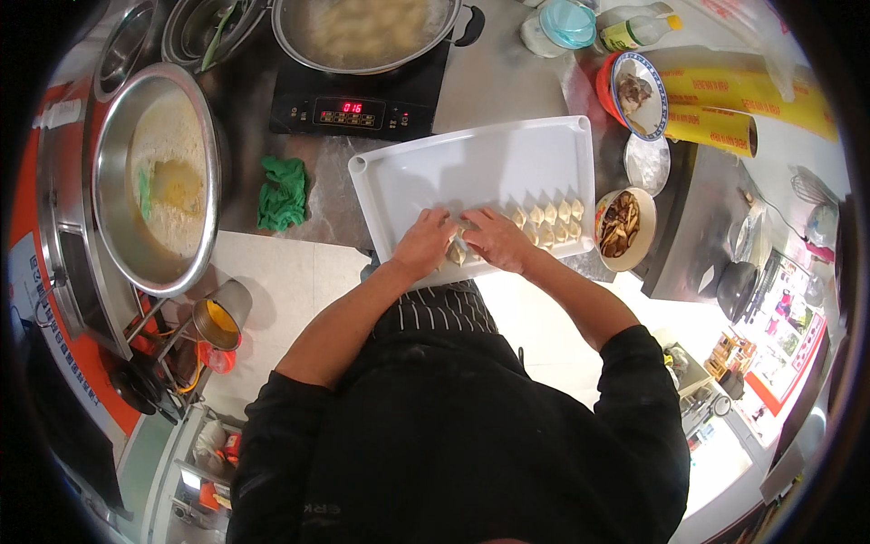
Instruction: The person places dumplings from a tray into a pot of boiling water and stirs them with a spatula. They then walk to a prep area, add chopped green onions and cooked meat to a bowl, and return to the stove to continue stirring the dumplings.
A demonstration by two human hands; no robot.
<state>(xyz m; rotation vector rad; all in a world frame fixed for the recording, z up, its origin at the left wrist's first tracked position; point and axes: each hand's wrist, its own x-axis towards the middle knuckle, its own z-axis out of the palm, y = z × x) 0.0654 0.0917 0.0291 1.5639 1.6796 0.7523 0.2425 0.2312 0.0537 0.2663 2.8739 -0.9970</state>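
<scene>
A white rectangular tray point(399, 172) lies in front of me on the steel counter. On its right part stand pale folded dumplings point(549, 234) in short rows. Both my hands are over its near edge, left of those rows, with fingers curled down. My left hand point(426, 241) and my right hand point(497, 239) close in from either side on dumplings point(457, 254) between them. Their fingertips nearly meet there, and the fingers partly hide what they hold.
A pot point(362, 65) of pale pieces in liquid sits on a black induction cooker point(304, 95). A large steel basin point(210, 172) and green cloth point(283, 193) lie left. At right are a bowl of brown slices point(620, 225), a red-and-blue bowl point(654, 83) and yellow rolls point(716, 129).
</scene>
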